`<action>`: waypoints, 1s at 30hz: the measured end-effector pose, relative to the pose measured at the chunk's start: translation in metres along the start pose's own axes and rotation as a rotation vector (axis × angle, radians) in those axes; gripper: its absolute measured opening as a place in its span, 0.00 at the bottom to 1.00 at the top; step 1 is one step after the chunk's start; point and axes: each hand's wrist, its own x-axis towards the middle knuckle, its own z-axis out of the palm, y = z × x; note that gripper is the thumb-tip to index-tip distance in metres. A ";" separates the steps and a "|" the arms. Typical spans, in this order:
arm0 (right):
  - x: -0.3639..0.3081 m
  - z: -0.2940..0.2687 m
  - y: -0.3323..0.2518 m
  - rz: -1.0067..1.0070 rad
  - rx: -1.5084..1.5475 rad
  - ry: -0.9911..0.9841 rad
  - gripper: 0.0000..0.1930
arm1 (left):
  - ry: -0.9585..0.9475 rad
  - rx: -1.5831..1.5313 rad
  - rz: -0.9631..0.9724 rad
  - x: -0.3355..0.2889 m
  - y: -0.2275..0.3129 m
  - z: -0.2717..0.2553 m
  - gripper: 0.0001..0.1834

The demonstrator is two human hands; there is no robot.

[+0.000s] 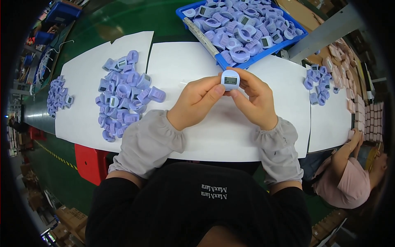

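Observation:
Between my two hands I hold up a small lavender ring-shaped device with a grey digital screen point(230, 80), its screen facing me. My left hand point(195, 101) pinches its left side with thumb and fingers. On the other side, the fingertips of my right hand point(258, 101) close on its right edge and the thumb touches its lower part. The device's back is hidden. Grey sleeve covers wrap both forearms. To the left of my left hand lies a loose pile of similar lavender devices point(123, 90) on the white table sheet point(222, 136).
A blue crate point(263, 53) heaped with more such devices stands just beyond my hands. Smaller piles lie at far left point(59, 96) and right point(317, 82). Beside a metal post point(325, 35) are pink items point(339, 61). A co-worker point(345, 177) sits right; a red stool point(91, 162) stands lower left.

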 end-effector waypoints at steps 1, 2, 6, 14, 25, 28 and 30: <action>0.000 0.000 0.000 -0.001 0.000 0.000 0.22 | 0.000 0.000 0.001 0.000 0.000 0.000 0.18; 0.000 -0.001 0.000 0.002 0.009 -0.001 0.22 | -0.008 0.009 0.015 0.000 -0.001 -0.001 0.18; 0.000 0.002 -0.001 0.036 0.116 0.012 0.22 | -0.008 0.050 0.041 0.000 0.000 0.000 0.17; 0.000 0.007 -0.003 0.073 0.238 0.059 0.23 | 0.062 -0.038 -0.008 0.000 0.000 0.002 0.16; -0.001 0.005 -0.005 0.086 0.167 -0.039 0.26 | 0.113 0.012 -0.036 -0.001 0.001 0.001 0.18; -0.001 0.005 -0.005 0.083 0.129 -0.034 0.26 | 0.107 0.020 -0.016 -0.001 0.001 0.001 0.18; -0.001 0.005 -0.005 0.090 0.163 -0.033 0.26 | 0.109 0.014 -0.043 -0.001 0.001 0.001 0.18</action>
